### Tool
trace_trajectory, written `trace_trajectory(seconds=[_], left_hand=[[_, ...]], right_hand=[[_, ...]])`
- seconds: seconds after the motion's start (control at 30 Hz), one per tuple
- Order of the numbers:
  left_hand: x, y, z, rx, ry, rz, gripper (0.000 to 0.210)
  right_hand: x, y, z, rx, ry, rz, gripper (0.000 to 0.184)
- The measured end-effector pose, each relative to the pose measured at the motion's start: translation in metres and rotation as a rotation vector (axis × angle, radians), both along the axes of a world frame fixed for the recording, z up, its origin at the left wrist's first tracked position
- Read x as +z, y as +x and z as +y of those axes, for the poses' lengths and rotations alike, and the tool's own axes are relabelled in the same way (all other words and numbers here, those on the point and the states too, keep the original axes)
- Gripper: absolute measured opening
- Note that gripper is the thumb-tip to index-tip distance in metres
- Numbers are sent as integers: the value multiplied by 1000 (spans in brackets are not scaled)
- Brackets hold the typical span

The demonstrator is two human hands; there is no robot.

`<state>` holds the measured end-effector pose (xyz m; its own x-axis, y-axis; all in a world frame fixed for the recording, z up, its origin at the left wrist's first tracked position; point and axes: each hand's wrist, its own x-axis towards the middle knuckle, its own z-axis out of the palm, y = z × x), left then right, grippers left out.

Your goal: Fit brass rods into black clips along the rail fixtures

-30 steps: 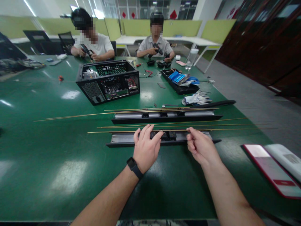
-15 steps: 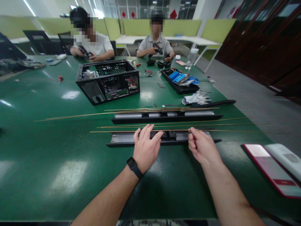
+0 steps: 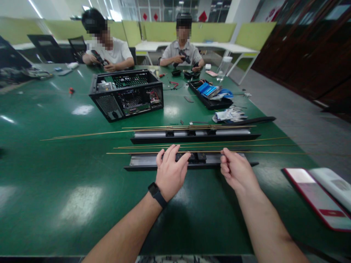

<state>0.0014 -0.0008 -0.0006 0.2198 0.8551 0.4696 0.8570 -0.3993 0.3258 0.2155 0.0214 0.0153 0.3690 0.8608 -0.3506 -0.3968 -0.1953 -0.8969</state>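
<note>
My right hand (image 3: 236,168) pinches a thin brass-coloured rod (image 3: 137,153) between thumb and forefinger. The rod runs left to right above the near black-edged metal channel (image 3: 142,160). My left hand (image 3: 172,168), a dark watch on its wrist, lies over the channel with fingers spread; whether it touches the rod is unclear. Dark blocks (image 3: 201,157) sit in the channel between my hands, partly hidden by the left one. Beyond them, more thin rods (image 3: 153,147) cross the table. A second channel (image 3: 153,135) with small black brackets lies parallel behind, rods along its far side.
An open black computer case (image 3: 126,96) stands back left on the green table (image 3: 68,175). Behind the channels on the right are a black tray (image 3: 216,105) and white gloves (image 3: 230,114). A red-edged phone (image 3: 315,197) lies right. Two people sit opposite, holding dark tools.
The pinched rod and my right hand have shifted very slightly to the right. My left hand has stayed in almost the same place.
</note>
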Motion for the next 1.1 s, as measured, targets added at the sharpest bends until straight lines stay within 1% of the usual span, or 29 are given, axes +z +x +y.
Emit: trace_trajectory(seconds=[0.17, 0.37, 0.77, 1.1], left_hand=[[0, 0, 0, 4, -6, 6, 30], [1, 0, -1, 3, 6, 3, 30], [0, 0, 0, 7, -11, 11, 30], [1, 0, 0, 6, -5, 13, 30]], right_hand=[[-1, 1, 0, 2, 0, -1, 16], [-1, 1, 0, 8, 2, -6, 25], [-2, 2, 1, 25, 17, -13, 20], [-2, 1, 0, 83, 29, -5, 27]])
